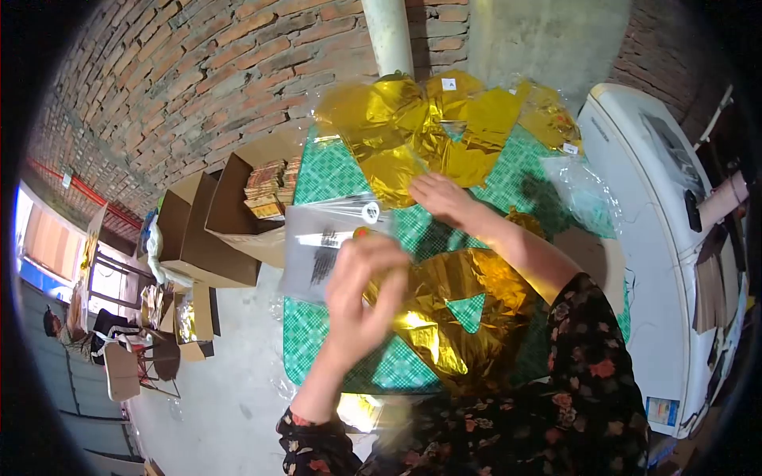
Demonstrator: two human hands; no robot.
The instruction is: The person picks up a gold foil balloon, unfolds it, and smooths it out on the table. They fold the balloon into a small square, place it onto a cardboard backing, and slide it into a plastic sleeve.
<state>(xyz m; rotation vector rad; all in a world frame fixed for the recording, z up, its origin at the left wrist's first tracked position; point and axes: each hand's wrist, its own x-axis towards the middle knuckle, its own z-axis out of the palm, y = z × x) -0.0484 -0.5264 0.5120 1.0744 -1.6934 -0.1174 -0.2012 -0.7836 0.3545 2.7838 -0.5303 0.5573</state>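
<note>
Flat gold foil balloons lie on a green checked tablecloth (321, 170). My right hand (444, 200) rests with fingers stretched out at the lower edge of the far foil balloon (389, 170), which has a triangular hole and a small white tag marked A. Nearer my body spreads another gold foil balloon (508, 325), creased and shiny, also with a triangular hole. My left hand (361, 293) is raised over its left side, curled and blurred by motion. A small orange-yellow spot shows at its fingertips. Partly behind that hand lies a clear printed plastic bag (305, 254).
Cardboard boxes (238, 214) stand left of the table, one holding bundled packets (270, 190). At the back right lie a tagged foil packet (552, 119) and a clear plastic bag (583, 190). A white appliance (643, 238) borders the right side; a pipe (387, 40) rises behind.
</note>
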